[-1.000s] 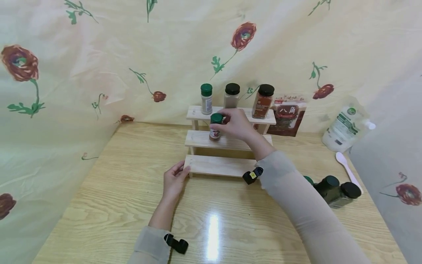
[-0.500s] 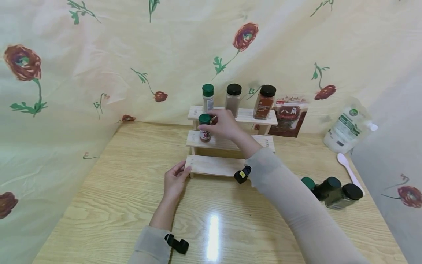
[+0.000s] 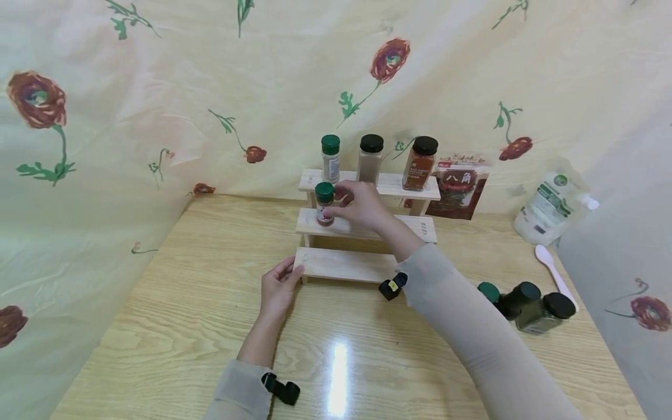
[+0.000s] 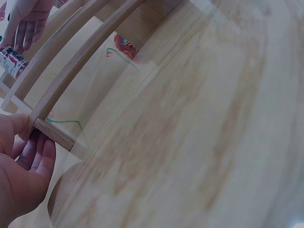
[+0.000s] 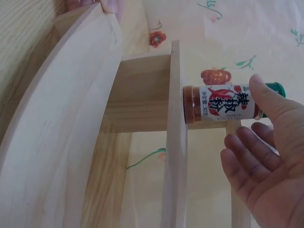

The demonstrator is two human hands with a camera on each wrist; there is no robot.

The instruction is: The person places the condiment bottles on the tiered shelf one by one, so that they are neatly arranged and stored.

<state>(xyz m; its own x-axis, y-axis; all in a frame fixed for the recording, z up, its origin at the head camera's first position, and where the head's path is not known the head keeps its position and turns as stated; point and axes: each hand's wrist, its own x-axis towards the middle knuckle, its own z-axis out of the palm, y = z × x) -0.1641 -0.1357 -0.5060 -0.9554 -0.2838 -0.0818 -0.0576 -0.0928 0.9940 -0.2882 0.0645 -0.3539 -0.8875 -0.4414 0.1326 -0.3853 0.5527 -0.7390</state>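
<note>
A three-tier wooden spice rack (image 3: 346, 263) stands against the back wall. My left hand (image 3: 277, 287) grips the left end of its lowest shelf, thumb on top and fingers underneath, as the left wrist view shows. A small chili powder jar (image 5: 228, 102) with a green lid stands upright at the left of the middle shelf. Beside it is my right hand (image 3: 362, 204); its thumb overlaps the jar near the lid in the right wrist view, while the fingers (image 5: 251, 156) are spread away from it, loosely bent.
The top shelf holds a green-lidded shaker (image 3: 331, 158), a black-lidded jar (image 3: 370, 158) and a red-brown spice jar (image 3: 419, 164). Right of the rack are a red star anise packet (image 3: 455, 189), a white pouch (image 3: 548, 204), a spoon (image 3: 551, 268) and several jars (image 3: 543, 315).
My right hand carried the chili powder jar left along the middle shelf to its left end, then loosened its fingers and drew slightly back. My left hand stayed on the rack.
</note>
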